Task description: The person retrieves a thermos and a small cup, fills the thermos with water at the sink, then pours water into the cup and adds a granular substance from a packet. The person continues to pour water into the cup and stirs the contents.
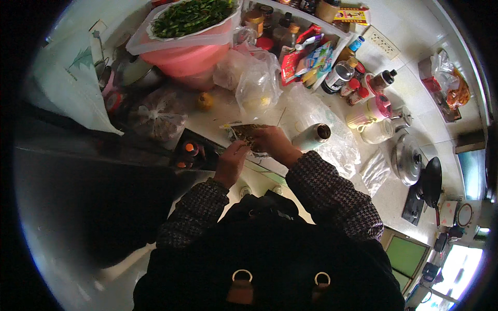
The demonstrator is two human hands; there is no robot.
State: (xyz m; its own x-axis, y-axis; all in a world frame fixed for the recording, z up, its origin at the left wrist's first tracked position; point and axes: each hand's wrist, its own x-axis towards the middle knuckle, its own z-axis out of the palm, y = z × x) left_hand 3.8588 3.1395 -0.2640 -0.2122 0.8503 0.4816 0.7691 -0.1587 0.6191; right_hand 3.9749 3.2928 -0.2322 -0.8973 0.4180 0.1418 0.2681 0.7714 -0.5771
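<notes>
A small plastic bag (242,131) of brown, dried, leaf-like bits is held over the counter's front edge. My left hand (232,160) pinches its near side between thumb and fingers. Across the bag's mouth reaches my right hand (273,140), its fingers bent at the dried bits; the fingertips are hidden, so what they grip cannot be made out. Just right of that hand a pale vacuum flask (309,138) stands uncapped, its dark mouth showing. Behind the bag lies a knotted clear bag (256,91) with something pale inside.
A pink basin (186,62) bears a tray of cut green vegetables (190,17) at the back. Sauce bottles (340,76) and seasoning jars (356,93) line the wall. Crumpled plastic (330,120) spreads behind the flask. A lidded pan (406,159) sits far right, a dark box (196,153) left.
</notes>
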